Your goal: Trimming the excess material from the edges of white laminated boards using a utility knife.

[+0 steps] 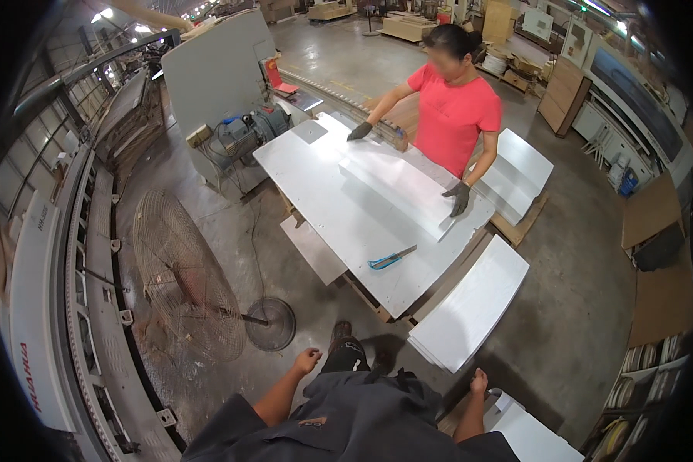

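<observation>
White panels [471, 306], right of centre, likely best held at both ends; left hand [308, 360], right hand [479, 381] empty, half-curled!

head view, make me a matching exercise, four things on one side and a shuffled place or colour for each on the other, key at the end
Things
1. cutter
2. co-worker's gloves
3. floor fan
4. stack of white panels

Places and colours
A. left of the table
B. dark grey
C. between the table and the wearer's right hand
D. blue-handled

Pairs: 1-D, 2-B, 3-A, 4-C
</observation>
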A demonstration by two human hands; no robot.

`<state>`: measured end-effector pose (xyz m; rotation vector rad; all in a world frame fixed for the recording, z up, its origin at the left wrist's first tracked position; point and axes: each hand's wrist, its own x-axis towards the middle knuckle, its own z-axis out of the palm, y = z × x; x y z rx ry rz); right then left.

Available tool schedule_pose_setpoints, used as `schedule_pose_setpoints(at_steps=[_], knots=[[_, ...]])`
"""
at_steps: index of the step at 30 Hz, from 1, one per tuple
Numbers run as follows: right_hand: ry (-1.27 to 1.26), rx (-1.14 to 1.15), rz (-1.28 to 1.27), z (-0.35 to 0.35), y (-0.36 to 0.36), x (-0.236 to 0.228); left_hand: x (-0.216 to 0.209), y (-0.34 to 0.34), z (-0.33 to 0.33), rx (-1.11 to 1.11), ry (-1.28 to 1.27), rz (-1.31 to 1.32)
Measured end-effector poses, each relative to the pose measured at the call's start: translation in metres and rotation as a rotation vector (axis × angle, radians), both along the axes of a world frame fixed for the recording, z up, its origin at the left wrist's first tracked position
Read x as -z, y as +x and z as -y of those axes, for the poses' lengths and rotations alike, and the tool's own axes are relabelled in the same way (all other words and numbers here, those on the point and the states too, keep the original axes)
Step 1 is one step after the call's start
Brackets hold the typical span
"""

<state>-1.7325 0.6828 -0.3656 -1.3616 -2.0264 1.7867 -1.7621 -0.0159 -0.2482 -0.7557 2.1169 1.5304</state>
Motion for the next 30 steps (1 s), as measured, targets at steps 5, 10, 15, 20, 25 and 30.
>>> schedule_pose_setpoints(at_steps=[5,10,15,20,25,30], knots=[[0.119,-0.291,0.492,0.020,0.047,-0.018,0.013,0.048,0.014,0.023,-0.131,0.107],[-0.051,-0.142,0.494,0.064,0.108,-0.013,0.059,0.109,0.044,0.005,-0.205,0.078],[-0.114,-0.099,0.583,0.082,0.133,-0.031,0.029,0.113,0.047,0.010,-0.227,0.401],[0.132,-0.031,0.320,0.073,0.135,-0.003,0.039,0.083,0.063,-0.053,-0.125,0.295],[0.447,-0.494,0.320,0.045,0.088,-0.022,0.029,0.032,0.082,-0.082,-0.040,0.138],[0.674,-0.360,0.202,0.015,0.091,-0.002,0.014,-0.037,0.083,-0.222,0.113,0.131]])
